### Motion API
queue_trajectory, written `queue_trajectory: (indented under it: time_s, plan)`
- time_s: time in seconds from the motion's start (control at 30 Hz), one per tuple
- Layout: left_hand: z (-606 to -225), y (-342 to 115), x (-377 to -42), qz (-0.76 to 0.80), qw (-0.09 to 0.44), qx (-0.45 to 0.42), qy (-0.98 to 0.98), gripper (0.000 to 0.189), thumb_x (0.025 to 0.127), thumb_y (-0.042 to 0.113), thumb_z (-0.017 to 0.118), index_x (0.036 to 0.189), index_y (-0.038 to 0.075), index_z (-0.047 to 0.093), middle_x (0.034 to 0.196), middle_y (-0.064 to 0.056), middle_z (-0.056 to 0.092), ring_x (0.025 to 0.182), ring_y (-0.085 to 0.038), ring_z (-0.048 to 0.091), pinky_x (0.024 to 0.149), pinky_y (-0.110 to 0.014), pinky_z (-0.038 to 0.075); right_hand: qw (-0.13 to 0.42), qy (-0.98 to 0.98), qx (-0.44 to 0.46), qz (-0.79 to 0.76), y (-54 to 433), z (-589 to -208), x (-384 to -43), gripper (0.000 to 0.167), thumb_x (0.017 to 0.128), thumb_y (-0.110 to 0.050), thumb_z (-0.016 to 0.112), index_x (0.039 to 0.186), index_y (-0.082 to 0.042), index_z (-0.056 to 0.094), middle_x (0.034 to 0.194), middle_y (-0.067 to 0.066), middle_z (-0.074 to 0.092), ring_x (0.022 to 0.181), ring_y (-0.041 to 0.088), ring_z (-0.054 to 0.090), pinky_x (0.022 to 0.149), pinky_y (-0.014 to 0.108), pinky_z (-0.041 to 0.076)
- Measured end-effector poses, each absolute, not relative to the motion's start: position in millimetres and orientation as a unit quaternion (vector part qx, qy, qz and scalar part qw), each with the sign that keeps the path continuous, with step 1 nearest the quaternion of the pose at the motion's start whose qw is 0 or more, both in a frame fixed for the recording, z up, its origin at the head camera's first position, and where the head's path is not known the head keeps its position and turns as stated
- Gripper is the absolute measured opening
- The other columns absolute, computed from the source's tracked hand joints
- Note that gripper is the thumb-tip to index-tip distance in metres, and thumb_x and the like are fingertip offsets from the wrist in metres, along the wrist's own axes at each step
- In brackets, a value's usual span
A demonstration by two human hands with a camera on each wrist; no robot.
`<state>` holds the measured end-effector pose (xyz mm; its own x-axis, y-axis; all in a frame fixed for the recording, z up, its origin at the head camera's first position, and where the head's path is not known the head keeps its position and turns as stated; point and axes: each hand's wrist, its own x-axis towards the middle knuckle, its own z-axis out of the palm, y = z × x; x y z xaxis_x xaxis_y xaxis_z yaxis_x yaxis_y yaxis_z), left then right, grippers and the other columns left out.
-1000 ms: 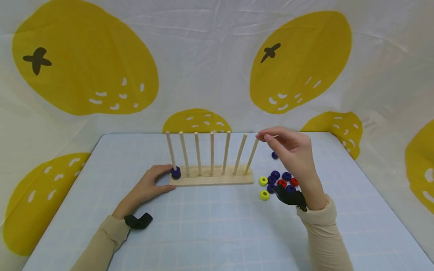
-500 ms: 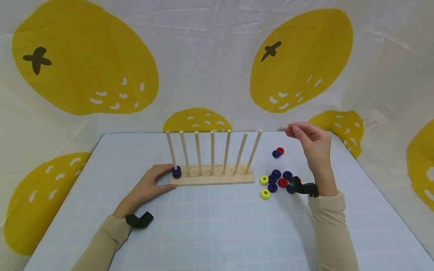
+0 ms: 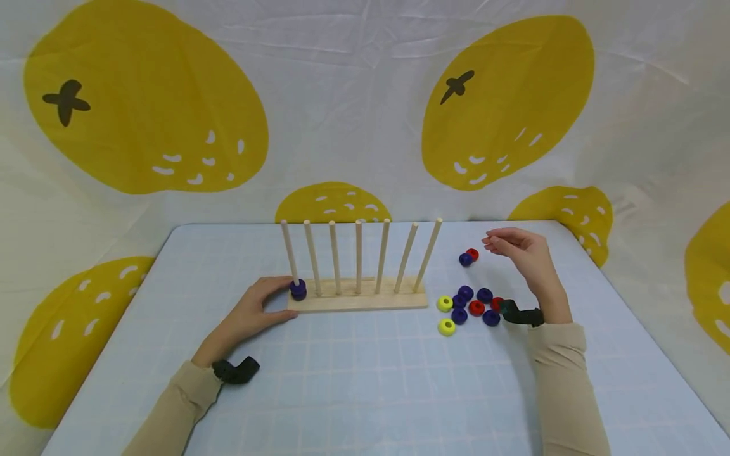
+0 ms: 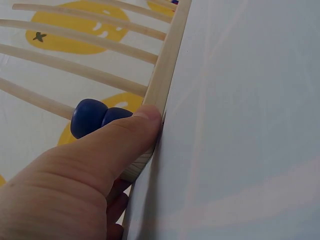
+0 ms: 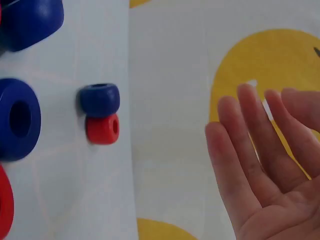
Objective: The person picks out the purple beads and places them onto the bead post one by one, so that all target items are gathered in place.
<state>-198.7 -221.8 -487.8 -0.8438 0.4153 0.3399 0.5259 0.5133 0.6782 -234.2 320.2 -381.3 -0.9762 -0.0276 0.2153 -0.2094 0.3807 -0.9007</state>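
My left hand (image 3: 251,310) holds the left end of a wooden base (image 3: 365,300), thumb on its front side in the left wrist view. Several upright pegs (image 3: 358,256) rise from this base. Two dark blue beads (image 3: 298,290) are stacked at the bottom of the leftmost peg; the other pegs are bare. My right hand (image 3: 521,250) hovers over the back right of the table with nothing in it. In the right wrist view its fingers (image 5: 260,145) are extended and spread a little. Left of it lie a blue bead (image 3: 466,259) and a red bead (image 3: 473,254), side by side.
Right of the base lies a loose group of beads: several blue ones (image 3: 459,316), red ones (image 3: 476,308) and two yellow ones (image 3: 447,327). The pale checked table (image 3: 365,380) ends at the back against a cloth (image 3: 342,95) printed with yellow fruit.
My right hand has moved from the top of the rightmost peg to the right, then dropped slightly, bringing that peg's tip into view. My left hand stays on the base.
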Motion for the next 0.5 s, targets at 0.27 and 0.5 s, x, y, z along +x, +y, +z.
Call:
queue_trajectory:
  time_s: [0.27,0.5]
  plan:
    - [-487.4,-221.4,-198.9,-0.411,0.064,-0.271,-0.868,0.066,0.077,0.014,0.086,0.135,0.002,0.058,0.137,-0.016,0.056,0.126,-0.035,0.049,0.106,-0.056,0.035,-0.031,-0.866,0.063,0.496,347.6,-400.3,-233.6,0.040,0.099,-0.028,0.063,0.128,-0.001,0.062,0.121,0.015,0.068,0.102,0.013,0.066,0.091,0.021,0.050]
    - [-485.2,-220.3,-198.5,-0.419,0.060,-0.269,-0.865,0.065,0.077,0.014,0.086,0.134,0.002,0.058,0.137,-0.016,0.057,0.127,-0.036,0.048,0.107,-0.057,0.035,-0.138,-0.866,0.093,0.471,365.1,-418.1,-235.4,0.037,0.096,-0.025,0.068,0.125,-0.002,0.064,0.125,0.016,0.066,0.109,0.012,0.063,0.101,0.033,0.045]
